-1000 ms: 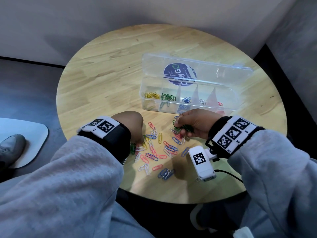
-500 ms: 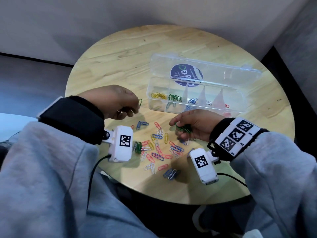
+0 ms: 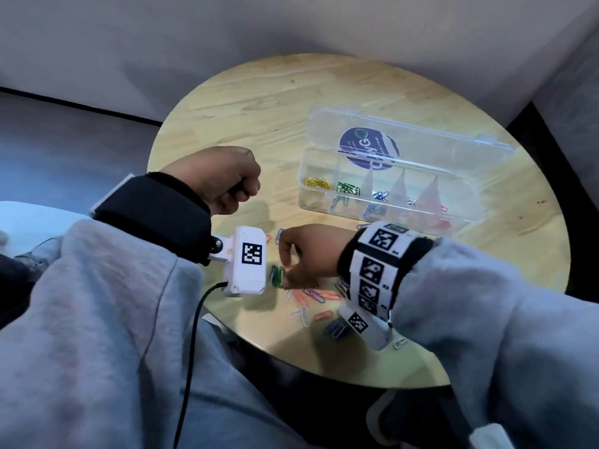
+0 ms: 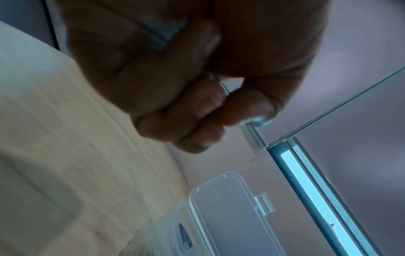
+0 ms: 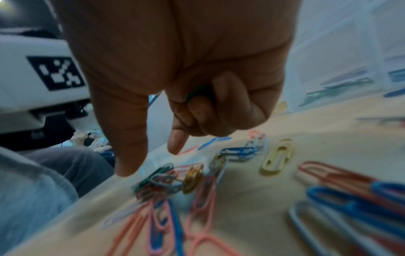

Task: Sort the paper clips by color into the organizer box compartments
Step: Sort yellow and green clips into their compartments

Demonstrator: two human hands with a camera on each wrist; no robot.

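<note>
1. Risk, near edge: the loose clips (image 3: 311,294) lie close to the table (image 3: 246,102) rim; a sweeping fingertip could push some off.
2. Risk, pile: clips interlock; lifting one green clip (image 5: 153,176) may drag other colours along.
3. Right hand (image 3: 311,254): over the pile, thumb and index extended downward, remaining fingers curled round green clips (image 5: 197,91).
4. Left hand (image 3: 223,183): raised beyond the pile, fingers curled; thumb and index appear to pinch something thin, identity unclear.
5. Box (image 3: 382,189): beyond the pile, open, compartments partly filled.

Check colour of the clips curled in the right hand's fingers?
Green clips tucked in the right hand; best seen in the right wrist view.
</note>
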